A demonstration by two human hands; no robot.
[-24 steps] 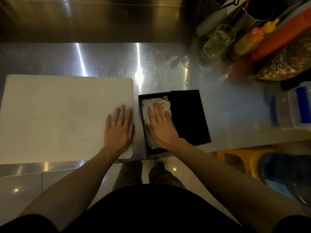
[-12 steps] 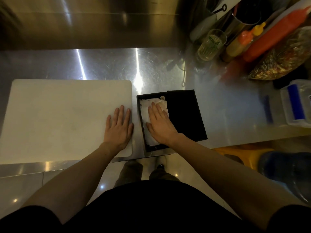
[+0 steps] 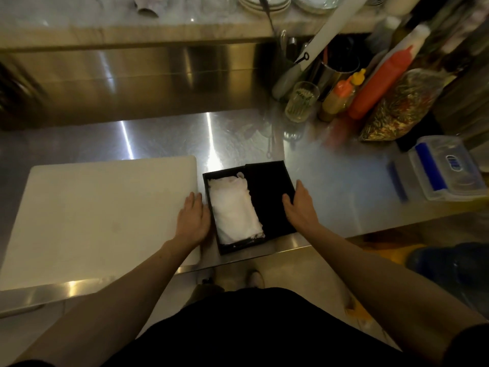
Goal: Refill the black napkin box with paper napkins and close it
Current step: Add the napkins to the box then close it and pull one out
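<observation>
The black napkin box (image 3: 213, 205) lies open on the steel counter near its front edge. White paper napkins (image 3: 234, 210) fill its left half. Its black lid (image 3: 268, 193) rests folded out on the right, overlapping the box. My left hand (image 3: 192, 219) lies flat beside the box's left wall, fingers apart, partly on the white cutting board. At the lid's right edge is my right hand (image 3: 300, 205), fingers spread and touching that edge without gripping it.
A large white cutting board (image 3: 100, 213) covers the counter to the left. At the back right stand a glass (image 3: 301, 101), sauce bottles (image 3: 378, 83), a bag of spices (image 3: 402, 107) and a clear lidded container (image 3: 447, 168). The counter's front edge (image 3: 288, 250) runs just below the box.
My right hand has lifted off the napkins and moved right to the lid's edge. My left hand has slid right to the box's left wall. The camera has tilted up.
</observation>
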